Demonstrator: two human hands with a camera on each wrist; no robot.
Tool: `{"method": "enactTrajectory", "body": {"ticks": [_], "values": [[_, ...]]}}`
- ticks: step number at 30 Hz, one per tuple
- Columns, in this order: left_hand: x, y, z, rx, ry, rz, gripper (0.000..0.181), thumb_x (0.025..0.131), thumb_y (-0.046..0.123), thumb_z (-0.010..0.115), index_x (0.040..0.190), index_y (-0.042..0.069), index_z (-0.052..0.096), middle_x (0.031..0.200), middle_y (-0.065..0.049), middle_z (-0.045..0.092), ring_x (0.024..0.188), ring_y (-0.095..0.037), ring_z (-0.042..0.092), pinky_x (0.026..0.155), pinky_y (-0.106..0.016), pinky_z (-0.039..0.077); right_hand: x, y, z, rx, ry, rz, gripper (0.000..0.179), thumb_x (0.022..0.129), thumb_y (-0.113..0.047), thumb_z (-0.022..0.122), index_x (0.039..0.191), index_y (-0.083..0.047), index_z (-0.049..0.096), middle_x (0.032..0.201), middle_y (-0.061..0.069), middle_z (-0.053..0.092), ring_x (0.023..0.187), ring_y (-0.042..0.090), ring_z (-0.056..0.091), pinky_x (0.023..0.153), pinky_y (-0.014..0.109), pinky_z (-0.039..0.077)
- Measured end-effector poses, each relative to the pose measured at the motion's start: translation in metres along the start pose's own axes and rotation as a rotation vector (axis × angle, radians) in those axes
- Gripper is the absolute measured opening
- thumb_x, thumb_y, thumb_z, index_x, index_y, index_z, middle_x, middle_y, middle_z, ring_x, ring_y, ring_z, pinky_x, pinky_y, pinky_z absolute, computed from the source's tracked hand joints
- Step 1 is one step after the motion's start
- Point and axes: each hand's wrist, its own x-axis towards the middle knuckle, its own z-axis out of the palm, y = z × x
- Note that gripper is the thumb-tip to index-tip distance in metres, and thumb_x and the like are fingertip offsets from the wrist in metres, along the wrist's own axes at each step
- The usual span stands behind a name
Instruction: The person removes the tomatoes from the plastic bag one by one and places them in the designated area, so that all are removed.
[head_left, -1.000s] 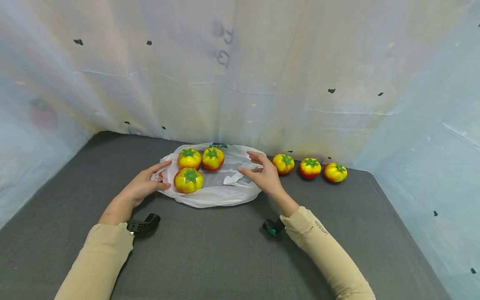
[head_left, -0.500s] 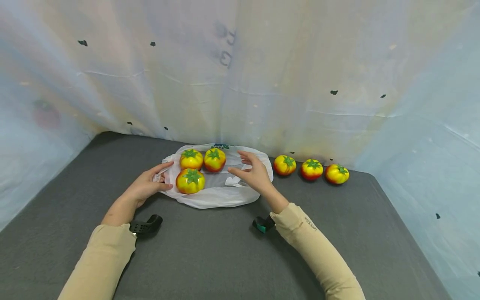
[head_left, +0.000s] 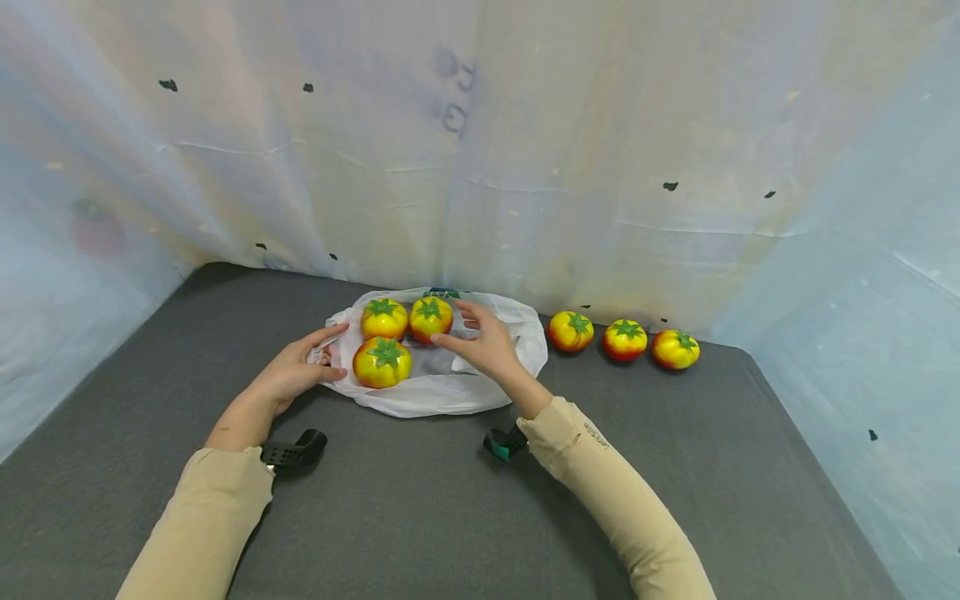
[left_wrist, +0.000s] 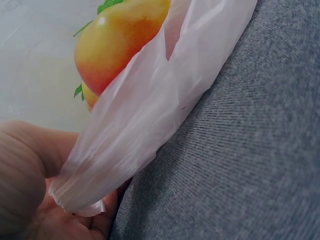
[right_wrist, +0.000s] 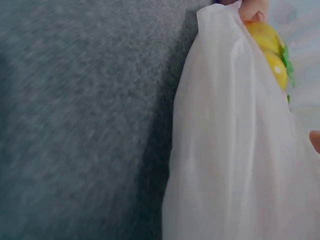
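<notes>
A white plastic bag (head_left: pixel 420 400) lies spread on the grey table, with three yellow-red tomatoes with green star-shaped tops in its left part. My left hand (head_left: pixel 288 371) holds the bag's left end; in the left wrist view, the bunched plastic (left_wrist: pixel 115 150) runs between thumb and fingers. My right hand (head_left: pixel 487 343) is over the bag's right part, fingers loosely bent and thumb apart. Its fingertips are right at the back right tomato (head_left: pixel 431 318). The front tomato (head_left: pixel 382 363) and the back left tomato (head_left: pixel 384 318) sit nearer my left hand.
Three more tomatoes stand in a row right of the bag: one close to it (head_left: pixel 571 331), a middle one (head_left: pixel 625 341) and a right one (head_left: pixel 675 349). A pale sheet (head_left: pixel 570 167) hangs behind the table (head_left: pixel 420 517). Each wrist wears a black strap (head_left: pixel 294 450).
My right hand has moved left over the bag, from its right edge to the back right tomato. My left hand has stayed at the bag's left end.
</notes>
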Motion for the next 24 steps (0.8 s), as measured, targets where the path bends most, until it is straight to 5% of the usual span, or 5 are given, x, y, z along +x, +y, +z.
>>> {"method": "enactTrajectory", "body": {"ticks": [13, 24], "values": [[0.001, -0.003, 0.0, 0.005, 0.005, 0.026, 0.082, 0.085, 0.006, 0.067, 0.153, 0.016, 0.023, 0.159, -0.025, 0.003, 0.144, -0.046, 0.003, 0.112, -0.066, 0.008, 0.014, -0.006, 0.016, -0.001, 0.008, 0.108, 0.076, 0.083, -0.038, 0.073, 0.147, -0.017, 0.039, 0.148, 0.012, 0.042, 0.13, 0.032, 0.047, 0.102, 0.044, 0.045], [0.0, -0.002, 0.001, 0.01, 0.017, 0.01, 0.081, 0.085, 0.007, 0.066, 0.153, 0.017, 0.023, 0.159, -0.024, 0.004, 0.144, -0.046, 0.003, 0.111, -0.067, 0.008, 0.022, -0.003, 0.028, 0.048, 0.07, 0.113, 0.074, 0.081, -0.033, 0.076, 0.145, -0.015, 0.043, 0.143, 0.012, 0.048, 0.124, 0.03, 0.051, 0.09, 0.039, 0.053]]}}
